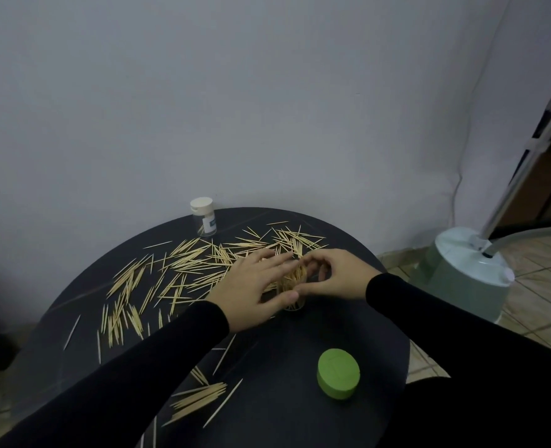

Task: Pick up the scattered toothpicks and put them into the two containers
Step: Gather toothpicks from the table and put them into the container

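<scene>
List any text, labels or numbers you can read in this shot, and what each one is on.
Nothing here can be read.
White-capped container: it carries a white label with a dark patch, too small and blurred to read.
Green lid: faint raised lines on top, no legible characters.
Open container between the hands: no label shows.
</scene>
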{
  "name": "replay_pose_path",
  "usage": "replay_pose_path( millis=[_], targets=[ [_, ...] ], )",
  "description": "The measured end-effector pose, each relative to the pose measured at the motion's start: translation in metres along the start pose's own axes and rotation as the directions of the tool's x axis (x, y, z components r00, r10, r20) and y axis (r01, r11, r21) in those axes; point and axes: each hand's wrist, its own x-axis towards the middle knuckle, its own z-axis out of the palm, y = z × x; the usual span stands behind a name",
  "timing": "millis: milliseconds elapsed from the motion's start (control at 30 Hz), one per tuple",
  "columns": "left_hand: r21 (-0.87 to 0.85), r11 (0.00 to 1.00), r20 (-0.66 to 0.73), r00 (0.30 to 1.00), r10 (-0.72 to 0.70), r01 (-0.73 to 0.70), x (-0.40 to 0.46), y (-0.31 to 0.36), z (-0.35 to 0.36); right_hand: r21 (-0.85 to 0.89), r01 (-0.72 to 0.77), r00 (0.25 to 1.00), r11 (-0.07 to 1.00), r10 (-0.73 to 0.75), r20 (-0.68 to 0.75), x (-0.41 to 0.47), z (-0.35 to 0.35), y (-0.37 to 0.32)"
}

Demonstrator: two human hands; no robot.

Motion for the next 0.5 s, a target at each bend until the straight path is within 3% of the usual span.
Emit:
replay_pose_path(
  millis=[133, 200, 333, 500],
  targets=[
    [0.054, 0.991, -0.242, 0.964, -0.108, 0.124, 0.0, 0.001, 0.001, 0.008, -0.016, 1.0, 1.0, 0.016, -0.002, 0.0, 0.0, -0.001],
    [0.077, 0.99, -0.327, 0.941, -0.09, 0.121, -0.002, -0.003, 0.002, 0.016, -0.027, 1.0, 1.0, 0.027, -0.004, 0.0, 0.0, -0.001],
    [0.2, 0.979, -0.231, 0.97, 0.082, -0.035, -0.006, -0.007, 0.007, 0.024, -0.016, 1.0, 1.0, 0.016, -0.005, -0.001, 0.0, -0.001],
    [0.113, 0.993, -0.079, 0.997, -0.009, 0.018, 0.0, 0.006, 0.012, -0.024, 0.0, 1.0, 1.0, 0.0, -0.009, -0.003, -0.001, -0.003]
  ],
)
